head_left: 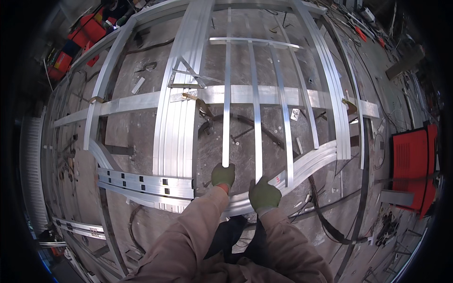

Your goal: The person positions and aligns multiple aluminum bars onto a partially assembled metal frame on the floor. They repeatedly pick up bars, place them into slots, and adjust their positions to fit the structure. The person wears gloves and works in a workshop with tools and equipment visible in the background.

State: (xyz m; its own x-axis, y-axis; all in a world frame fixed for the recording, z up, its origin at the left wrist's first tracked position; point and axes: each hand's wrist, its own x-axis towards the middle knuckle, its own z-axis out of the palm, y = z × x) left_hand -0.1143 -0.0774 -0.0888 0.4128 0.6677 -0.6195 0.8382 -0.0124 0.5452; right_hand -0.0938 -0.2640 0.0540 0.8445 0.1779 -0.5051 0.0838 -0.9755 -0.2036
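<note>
My left hand (pixel 223 175), in a green glove, is closed round the near end of a long silver metal bar (pixel 227 108). A little to the right and nearer me, my right hand (pixel 265 194), gloved alike, grips the near end of a second bar (pixel 257 118). Both bars run away from me to a thin crosspiece (pixel 257 42). From that crosspiece a third bar (pixel 285 118) also comes toward me, with another slat beyond it. Under the bars passes a wide metal beam (pixel 245 94). A curved, ribbed profile (pixel 306 162) lies just beyond my right hand.
Wide ribbed panels (pixel 177 137) stand to the left, bearing a metal triangle (pixel 188 75). Nearby are clamps (pixel 200 103) and a beam with square holes (pixel 146 181). Cables (pixel 325 221) trail at right near a red machine (pixel 413 165). At the far left a person (pixel 115 12) is partly visible.
</note>
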